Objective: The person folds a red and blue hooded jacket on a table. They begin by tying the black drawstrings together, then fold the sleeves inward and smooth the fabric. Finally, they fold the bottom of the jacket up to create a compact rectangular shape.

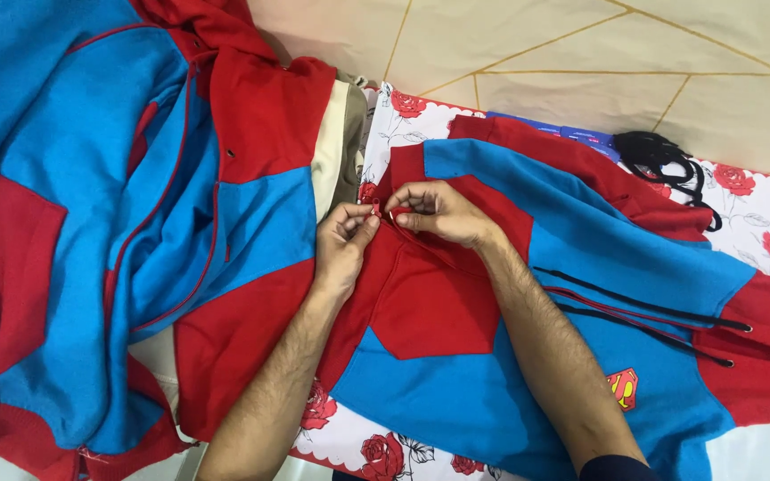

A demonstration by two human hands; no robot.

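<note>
Pinching a small red zipper pull [376, 209] between thumb and forefinger, the left hand [342, 245] is closed tightly on it at the bottom hem of a red and blue hoodie [492, 356]. The right hand [434, 212] sits just beside it, fingers curled shut on the red zipper edge [400, 214] of the same hoodie. That hoodie lies flat on a white sheet [764, 209] printed with red roses, its black drawstrings [643, 307] trailing across the blue chest panel, near a small badge [623, 387]. A second red and blue hoodie [118, 205] is heaped to the left, partly covering a beige cloth [336, 147]. A tangle of black cord [661, 160] rests on the sheet, well apart from both hands. Pale floor tiles [581, 53] lie beyond.
</note>
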